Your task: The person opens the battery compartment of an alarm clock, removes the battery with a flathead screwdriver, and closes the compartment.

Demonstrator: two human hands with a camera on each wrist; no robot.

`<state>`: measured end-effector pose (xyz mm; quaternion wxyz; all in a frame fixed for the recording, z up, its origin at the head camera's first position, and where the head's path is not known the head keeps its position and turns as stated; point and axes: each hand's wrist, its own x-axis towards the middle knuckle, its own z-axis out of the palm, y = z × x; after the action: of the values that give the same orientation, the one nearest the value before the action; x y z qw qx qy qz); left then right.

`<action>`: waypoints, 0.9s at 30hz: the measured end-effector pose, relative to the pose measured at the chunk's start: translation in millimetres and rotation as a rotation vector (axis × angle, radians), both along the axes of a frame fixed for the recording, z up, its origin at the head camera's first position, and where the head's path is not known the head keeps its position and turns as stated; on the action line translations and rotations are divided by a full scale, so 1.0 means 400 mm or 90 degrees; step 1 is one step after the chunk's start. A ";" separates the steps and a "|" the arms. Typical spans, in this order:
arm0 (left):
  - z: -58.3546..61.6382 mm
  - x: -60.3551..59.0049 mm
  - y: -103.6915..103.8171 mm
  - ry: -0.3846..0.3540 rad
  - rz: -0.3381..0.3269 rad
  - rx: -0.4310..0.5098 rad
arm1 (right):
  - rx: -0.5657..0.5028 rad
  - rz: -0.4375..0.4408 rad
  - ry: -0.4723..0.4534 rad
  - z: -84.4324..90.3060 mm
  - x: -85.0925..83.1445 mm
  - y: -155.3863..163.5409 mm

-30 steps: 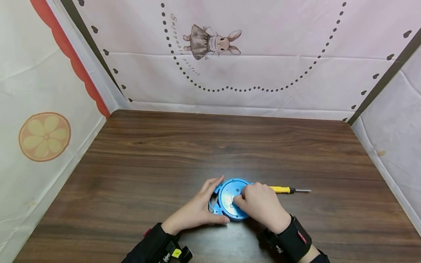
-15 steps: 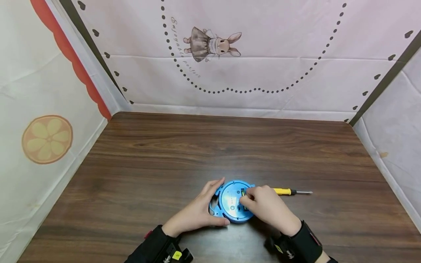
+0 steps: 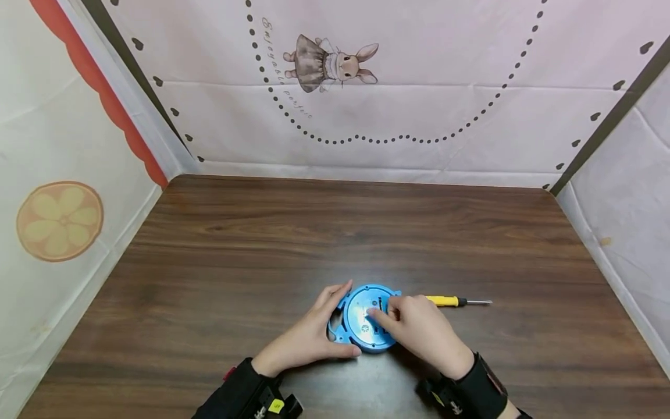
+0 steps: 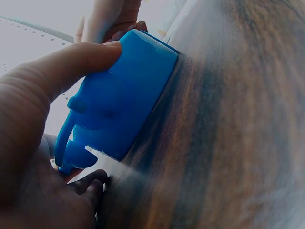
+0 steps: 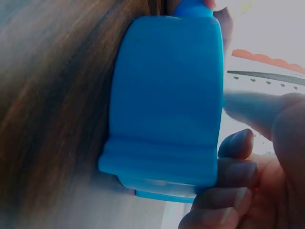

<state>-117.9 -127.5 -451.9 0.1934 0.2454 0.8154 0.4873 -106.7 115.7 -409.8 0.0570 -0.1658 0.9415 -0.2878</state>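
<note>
A round blue plastic device (image 3: 363,318) lies flat on the dark wooden table (image 3: 335,233) near its front edge. My left hand (image 3: 313,333) grips its left rim, thumb at the near side and fingers curled round the far side; in the left wrist view the thumb presses the blue device (image 4: 121,98). My right hand (image 3: 419,331) rests on the device's right half, its index finger touching the top face. The right wrist view shows the blue device (image 5: 167,105) edge-on with curled fingers (image 5: 236,162) beside it. What lies under the fingers is hidden.
A small screwdriver with a yellow handle (image 3: 454,301) lies just right of the device, tip pointing right. Fabric walls (image 3: 366,87) enclose the table at the back and both sides; a rabbit print (image 3: 330,63) marks the back wall.
My right hand's fingers have shifted on the device's top, from its near side towards its middle and right. The left hand keeps its grip. The head view has drifted slightly.
</note>
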 end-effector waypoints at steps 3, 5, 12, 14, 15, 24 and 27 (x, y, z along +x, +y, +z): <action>0.003 -0.002 -0.002 0.000 0.003 -0.002 | 0.004 0.003 0.005 0.005 -0.002 -0.003; 0.004 -0.002 -0.002 -0.001 0.003 -0.006 | 0.000 -0.005 -0.002 0.012 0.000 0.000; 0.006 -0.003 0.000 -0.004 0.003 -0.013 | 0.022 -0.040 -0.026 0.023 0.010 0.023; 0.005 -0.004 -0.001 -0.006 0.003 -0.013 | 0.007 -0.035 -0.025 0.016 0.009 0.029; 0.004 -0.004 -0.001 -0.006 0.003 -0.014 | -0.006 -0.030 -0.023 0.011 0.009 0.031; -0.001 -0.008 0.002 -0.004 0.009 -0.021 | -0.054 -0.037 -0.003 -0.008 0.005 0.034; -0.001 -0.010 0.003 0.006 0.013 -0.026 | -0.088 -0.059 -0.024 -0.002 0.003 0.035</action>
<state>-122.0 -126.1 -452.1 0.1899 0.2354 0.8284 0.4714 -105.5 129.7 -410.5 0.0496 -0.1202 0.9248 -0.3577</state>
